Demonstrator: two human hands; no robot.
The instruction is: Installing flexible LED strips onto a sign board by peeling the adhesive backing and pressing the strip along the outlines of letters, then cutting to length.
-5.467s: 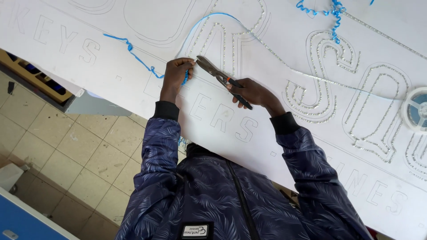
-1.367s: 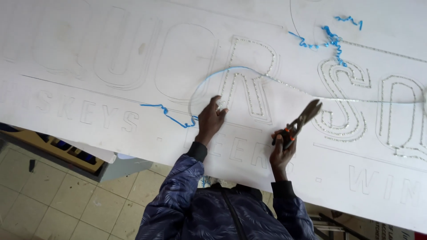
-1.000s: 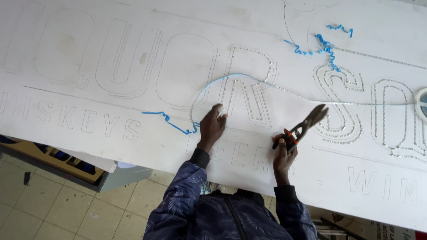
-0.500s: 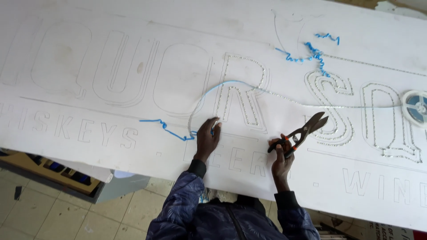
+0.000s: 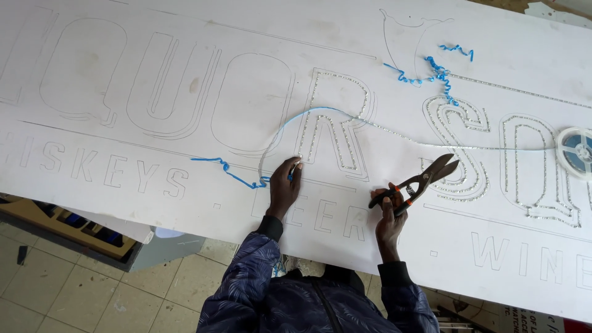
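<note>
Metal snips (image 5: 419, 182), jaws open, tilted up-right over the white sign board (image 5: 185, 37). Blue-backed strip (image 5: 320, 114) arcs across the board's outlined letters.

A white sign board (image 5: 185, 203) carries outlined letters — blue peeled strips (image 5: 431, 71), a strip reel (image 5: 576, 151).

Only one view is showing the scene: the head camera is looking steeply down from above the person onto the white sign board (image 5: 185, 203). It is standing rather high, so both forearms, the board's near edge and the tiled floor (image 5: 61, 290) are fitting inside.
</note>
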